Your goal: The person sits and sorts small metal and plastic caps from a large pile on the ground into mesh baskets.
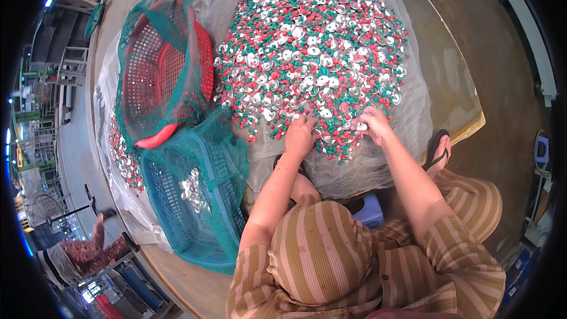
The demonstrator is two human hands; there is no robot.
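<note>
The right hand (pixel 374 125) is pinching a round, pale disc (pixel 361 126) at the near edge of a heap (pixel 313 65) of red and green pellets and shiny discs. The left hand (pixel 300 136) is curling half-closed into it; I cannot tell its contents. Translucent, wrinkled sheeting (pixel 354 178) is lying beneath.

1. Head camera looked steeply down from head height, picture upright.
2. Left hand (pixel 300 136) and right hand (pixel 374 126) sat near centre, at close range.
3. Wide fisheye view took in surrounding floor (pixel 502 53).
</note>
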